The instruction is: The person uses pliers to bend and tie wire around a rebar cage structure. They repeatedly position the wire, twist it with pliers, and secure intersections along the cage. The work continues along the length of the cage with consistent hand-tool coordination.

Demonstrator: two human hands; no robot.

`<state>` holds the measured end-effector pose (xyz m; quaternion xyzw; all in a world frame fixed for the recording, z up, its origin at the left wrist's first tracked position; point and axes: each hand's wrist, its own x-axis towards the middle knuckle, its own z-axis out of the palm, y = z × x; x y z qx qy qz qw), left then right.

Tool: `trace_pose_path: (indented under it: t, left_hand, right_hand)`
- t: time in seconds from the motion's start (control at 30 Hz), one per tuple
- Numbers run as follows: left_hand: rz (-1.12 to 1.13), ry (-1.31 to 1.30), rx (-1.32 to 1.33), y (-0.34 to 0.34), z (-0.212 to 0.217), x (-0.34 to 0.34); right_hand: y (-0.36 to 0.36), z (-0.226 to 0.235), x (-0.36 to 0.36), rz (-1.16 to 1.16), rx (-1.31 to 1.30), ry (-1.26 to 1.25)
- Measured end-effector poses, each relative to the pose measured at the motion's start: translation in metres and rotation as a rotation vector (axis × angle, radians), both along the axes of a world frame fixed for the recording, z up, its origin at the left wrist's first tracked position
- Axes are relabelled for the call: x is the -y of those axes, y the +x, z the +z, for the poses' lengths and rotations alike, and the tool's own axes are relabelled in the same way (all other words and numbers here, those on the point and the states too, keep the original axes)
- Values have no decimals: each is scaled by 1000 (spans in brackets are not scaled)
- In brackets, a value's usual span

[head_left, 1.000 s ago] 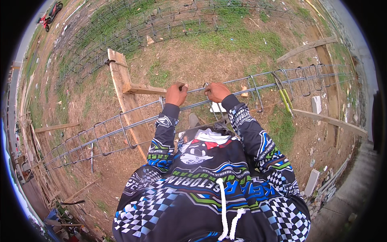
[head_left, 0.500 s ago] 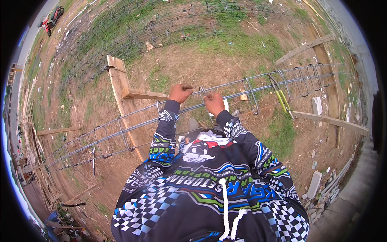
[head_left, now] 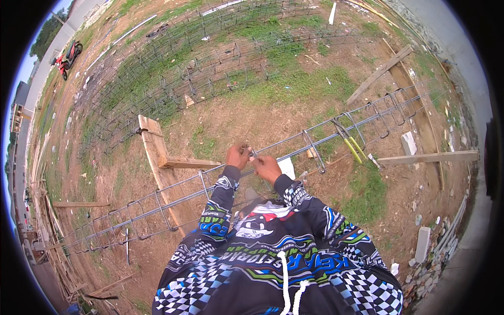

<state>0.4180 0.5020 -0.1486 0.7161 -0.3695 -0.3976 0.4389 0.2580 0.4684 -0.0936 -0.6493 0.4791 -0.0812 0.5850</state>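
A long rebar cage (head_left: 310, 144) of parallel steel bars with bent wire stirrups runs across in front of me, tilted up to the right. My left hand (head_left: 239, 156) is at its far bar, fingers curled and closed in a pinch; what lies in them is too small to make out. Just right of it, my right hand (head_left: 268, 168) is closed on a stirrup at that same bar. The fingertips of both hands nearly meet there. Pincers with yellow-green handles (head_left: 353, 147) hang on the cage to the right, apart from both hands.
Wooden supports hold up the cage: an upright board with a crosspiece (head_left: 189, 164) at left, a plank (head_left: 428, 157) at right. More rebar cages (head_left: 210, 73) lie on the grass beyond. White blocks (head_left: 422, 244) and rubble lie at right. A red motorcycle (head_left: 66, 60) stands far left.
Both hands have come together at the stirrup, the left fingers now meeting the right ones. The view has shifted, so the cage and hands sit lower in the picture.
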Motion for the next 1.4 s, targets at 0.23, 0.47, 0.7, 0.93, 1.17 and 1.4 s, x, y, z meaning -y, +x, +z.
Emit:
trace_pose_path:
  t: [0.23,0.47,0.7,0.93,1.17,1.4]
  left_hand:
    - [1,8,-70,-5,5,1]
    - [29,6,-38,-8,9,0]
    - [34,3,85,-11,15,1]
    - [94,-27,-21,-15,17,0]
    - [60,159,49,-7,10,11]
    - [62,177,46,-11,13,15]
  right_hand:
    - [-10,-14,18,64,-172,-474]
    - [-4,-15,9,119,-236,-653]
    - [-8,-15,7,136,-246,-739]
    - [-8,-19,3,177,-222,-813]
    - [-12,-23,9,180,-211,-705]
    - [-27,-27,20,138,-33,-452]
